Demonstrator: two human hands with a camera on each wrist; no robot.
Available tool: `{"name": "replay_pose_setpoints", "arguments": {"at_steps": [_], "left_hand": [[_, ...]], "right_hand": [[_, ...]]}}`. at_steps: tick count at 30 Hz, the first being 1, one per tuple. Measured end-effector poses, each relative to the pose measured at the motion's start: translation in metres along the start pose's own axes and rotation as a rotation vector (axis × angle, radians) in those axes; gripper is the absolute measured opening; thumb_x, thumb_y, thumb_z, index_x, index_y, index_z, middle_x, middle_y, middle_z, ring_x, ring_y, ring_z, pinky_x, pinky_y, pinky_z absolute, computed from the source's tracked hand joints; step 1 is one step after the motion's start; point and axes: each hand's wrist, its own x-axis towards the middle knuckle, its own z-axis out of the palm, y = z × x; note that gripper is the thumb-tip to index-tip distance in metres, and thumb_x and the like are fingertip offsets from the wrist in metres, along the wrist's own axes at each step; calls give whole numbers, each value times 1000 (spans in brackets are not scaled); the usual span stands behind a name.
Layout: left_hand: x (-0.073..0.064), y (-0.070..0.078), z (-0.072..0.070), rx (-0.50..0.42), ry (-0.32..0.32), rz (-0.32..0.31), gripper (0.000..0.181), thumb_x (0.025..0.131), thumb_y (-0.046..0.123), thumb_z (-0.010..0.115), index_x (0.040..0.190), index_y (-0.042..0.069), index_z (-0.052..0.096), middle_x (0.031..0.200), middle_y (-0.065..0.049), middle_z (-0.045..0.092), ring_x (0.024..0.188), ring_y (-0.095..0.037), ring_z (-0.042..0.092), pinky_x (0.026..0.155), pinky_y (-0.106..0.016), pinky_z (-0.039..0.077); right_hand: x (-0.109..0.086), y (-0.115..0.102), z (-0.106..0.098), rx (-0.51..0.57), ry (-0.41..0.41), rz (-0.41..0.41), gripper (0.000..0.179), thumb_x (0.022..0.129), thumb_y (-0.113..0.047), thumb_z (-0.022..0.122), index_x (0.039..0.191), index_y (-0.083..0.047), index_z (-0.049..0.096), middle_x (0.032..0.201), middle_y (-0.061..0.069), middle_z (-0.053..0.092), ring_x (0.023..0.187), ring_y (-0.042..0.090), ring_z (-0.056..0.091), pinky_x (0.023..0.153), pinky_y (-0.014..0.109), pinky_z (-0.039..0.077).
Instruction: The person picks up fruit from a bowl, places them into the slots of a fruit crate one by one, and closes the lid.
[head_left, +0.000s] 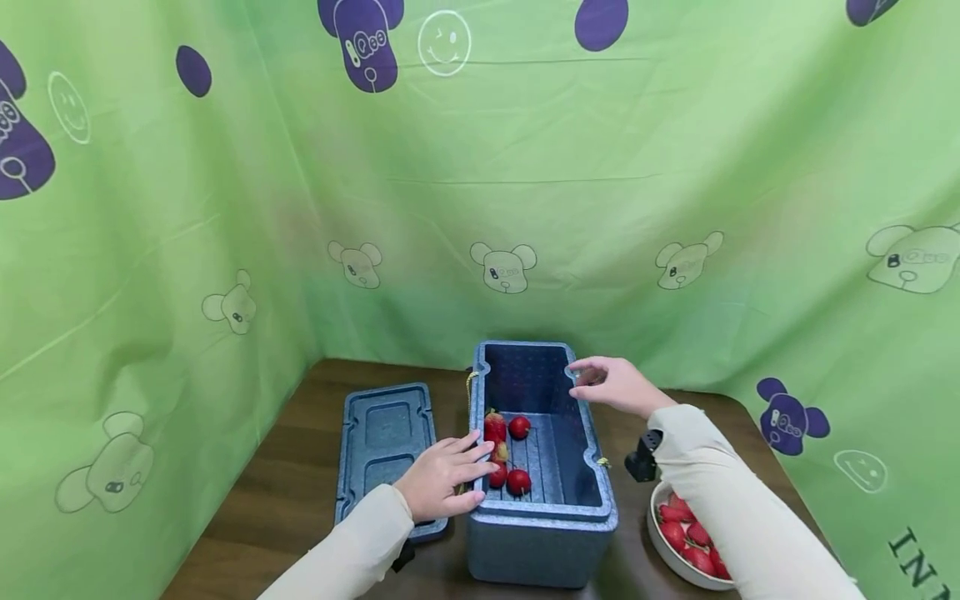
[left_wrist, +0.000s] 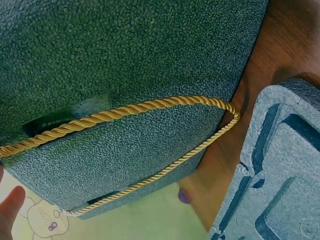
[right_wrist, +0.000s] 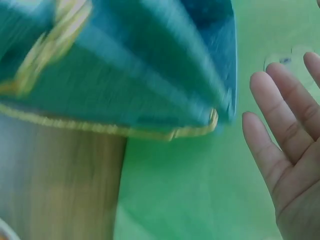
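Observation:
A deep blue foam box stands uncovered on the table, with several red strawberries along the left side of its floor. My left hand rests on the box's left rim, its fingers spread over the edge. Over the far right rim is my right hand, holding nothing; in the right wrist view its fingers are extended beside the box. A gold twisted cord runs along the box's outer side in the left wrist view.
The matching blue lid lies flat to the left of the box. A white bowl of red strawberries stands at the right, partly hidden by the right sleeve. Green printed cloth hangs behind the wooden table.

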Motion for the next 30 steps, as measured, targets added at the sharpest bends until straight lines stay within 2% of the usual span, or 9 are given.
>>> {"name": "replay_pose_setpoints", "arguments": {"at_steps": [6,10,12,16,19,22,24,27,30], "left_hand": [[0,1,-3,-4,-7,-5,42,98,35,46,127,11,64,136,-11,55,132,-27,44,101,-40,41],[1,2,-5,-12,-25,-30,41,95,33,51,128,12,64,137,-9,53,132,-26,43,102,-41,40],[1,2,-6,-16,-34,-37,41,94,32,52,128,12,63,137,-9,53,132,-26,43,102,-41,40],[1,3,-6,-21,-40,-35,41,93,31,54,127,12,64,137,-10,53,132,-27,44,102,-42,40],[0,2,-7,-18,-46,-34,41,94,33,52,127,12,64,137,-10,53,131,-27,44,102,-42,41],[1,2,-10,-15,-59,-51,41,95,35,50,128,13,64,137,-9,53,132,-27,44,103,-42,39],[2,3,-11,-26,-73,-72,42,95,35,50,129,14,63,139,-8,52,133,-26,42,104,-42,38],[4,5,-13,-44,-103,-91,43,95,35,51,130,14,62,140,-8,50,135,-26,40,105,-43,37],[4,7,-13,-49,-112,-86,43,94,34,51,130,14,62,140,-8,50,135,-26,40,104,-44,38]], "right_hand": [[-33,22,-24,-51,27,9,46,80,-13,72,117,11,59,94,16,70,84,20,64,70,28,51],[-57,37,-41,-95,46,65,47,81,-16,71,119,10,58,98,16,69,86,20,64,70,29,51],[-70,46,-48,-119,55,89,47,81,-16,71,119,10,59,98,16,69,85,16,63,69,28,50],[-93,62,-57,-137,63,135,47,82,-16,71,118,10,59,97,15,69,81,4,59,67,26,50],[-107,70,-62,-149,62,170,47,82,-18,72,118,9,59,96,13,69,81,2,59,68,26,49],[-118,77,-67,-174,66,187,46,82,-19,72,117,9,60,95,13,69,82,4,60,68,27,49],[-125,82,-69,-188,71,206,46,82,-19,72,117,9,60,94,11,69,81,2,59,68,26,48],[-138,91,-69,-168,31,199,47,81,-15,71,117,12,58,93,12,70,79,-3,58,67,25,50],[-151,101,-66,-119,-45,158,47,79,-9,71,114,17,55,91,15,70,79,-5,58,67,24,51]]}}
